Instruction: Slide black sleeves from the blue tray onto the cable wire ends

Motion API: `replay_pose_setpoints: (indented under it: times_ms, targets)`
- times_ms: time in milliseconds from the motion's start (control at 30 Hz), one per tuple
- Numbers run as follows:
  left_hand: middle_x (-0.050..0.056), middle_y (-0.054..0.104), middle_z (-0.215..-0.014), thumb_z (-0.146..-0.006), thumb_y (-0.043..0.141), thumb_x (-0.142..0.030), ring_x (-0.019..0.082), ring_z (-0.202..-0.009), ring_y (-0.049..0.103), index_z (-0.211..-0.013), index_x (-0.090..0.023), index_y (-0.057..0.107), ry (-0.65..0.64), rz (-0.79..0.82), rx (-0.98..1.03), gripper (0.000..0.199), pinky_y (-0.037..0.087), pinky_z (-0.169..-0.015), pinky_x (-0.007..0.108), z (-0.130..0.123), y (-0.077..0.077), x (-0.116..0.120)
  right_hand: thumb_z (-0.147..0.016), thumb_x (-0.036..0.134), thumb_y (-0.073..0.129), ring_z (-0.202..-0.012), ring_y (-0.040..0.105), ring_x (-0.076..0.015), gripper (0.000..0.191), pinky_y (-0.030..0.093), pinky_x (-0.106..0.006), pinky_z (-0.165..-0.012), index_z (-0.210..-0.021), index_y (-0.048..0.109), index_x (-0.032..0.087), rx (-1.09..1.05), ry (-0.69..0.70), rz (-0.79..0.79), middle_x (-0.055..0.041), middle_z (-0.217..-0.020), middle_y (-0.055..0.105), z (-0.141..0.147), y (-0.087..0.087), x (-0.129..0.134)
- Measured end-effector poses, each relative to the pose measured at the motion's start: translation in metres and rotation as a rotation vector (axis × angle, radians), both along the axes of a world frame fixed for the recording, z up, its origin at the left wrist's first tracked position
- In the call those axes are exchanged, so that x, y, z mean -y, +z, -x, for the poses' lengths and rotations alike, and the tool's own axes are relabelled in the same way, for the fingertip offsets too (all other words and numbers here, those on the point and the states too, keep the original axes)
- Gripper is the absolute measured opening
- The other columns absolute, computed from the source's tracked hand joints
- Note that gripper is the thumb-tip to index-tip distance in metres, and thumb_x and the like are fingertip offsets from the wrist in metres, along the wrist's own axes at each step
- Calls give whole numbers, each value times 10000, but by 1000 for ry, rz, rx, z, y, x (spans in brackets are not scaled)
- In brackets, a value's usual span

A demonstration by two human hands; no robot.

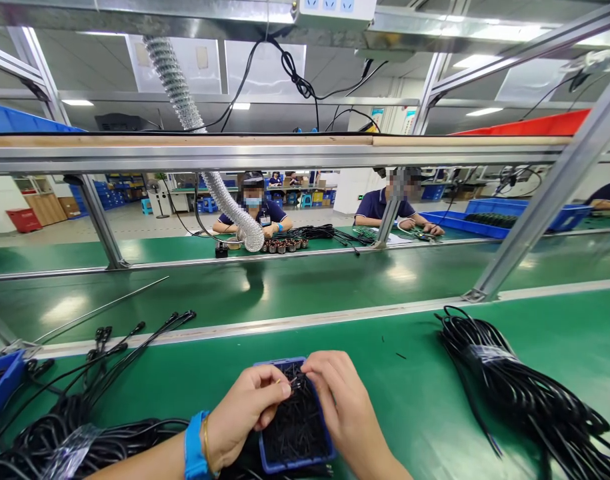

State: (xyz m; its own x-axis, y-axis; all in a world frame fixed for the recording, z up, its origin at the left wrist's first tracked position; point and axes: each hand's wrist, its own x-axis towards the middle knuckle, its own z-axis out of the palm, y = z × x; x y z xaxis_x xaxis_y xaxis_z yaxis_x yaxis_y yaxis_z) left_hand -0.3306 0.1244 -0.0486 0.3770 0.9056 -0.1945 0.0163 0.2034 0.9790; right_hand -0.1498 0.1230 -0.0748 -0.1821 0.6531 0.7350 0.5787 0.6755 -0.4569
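Observation:
Just above a small blue bin (299,466), both of my hands are brought close together. My left hand (252,410), with a blue wristband (195,447), pinches the thin wires (293,383) of a cable end between thumb and forefinger. The fingertips of my right hand (342,400) are pressed together at those wires. What they hold is too small and dark to make out against the bin. Short black tube pieces (289,430) fill the bin below.
Black cable bundles lie on the green bench at left (59,427) and right (515,380). Another blue bin (7,387) stands at the left edge. Metal frame posts (549,200) rise beyond. Two people work across the bench, near a flexible duct (229,207).

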Motion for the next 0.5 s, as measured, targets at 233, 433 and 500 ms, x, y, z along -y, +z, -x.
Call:
replay_pose_setpoints:
  times_ms: [233,433,500]
  targets:
    - [-91,350,-500,-705,663,-429,63,-438,268,-733,-170,562,9,3,-32,280,149,-432,234,-2,6,2,-958,121,403,-902,546,-209,243,468,-349,-762,-956,621,229,141,-35,-14,-75,-956,625,-1,3,2]
    - [-78,386,-580,-684,688,-451,58,-463,297,-750,-164,550,20,-25,-40,325,169,-444,233,0,5,3,-976,144,378,-847,549,-195,254,456,-325,-742,-986,618,228,136,142,72,-48,-893,640,2,10,7]
    - [-71,403,-600,-717,640,-399,68,-489,327,-821,-163,557,25,-21,-15,271,192,-455,227,2,5,2,-975,166,388,-851,560,-186,229,468,-313,-755,-1012,605,232,66,199,191,-37,-894,639,2,13,10]
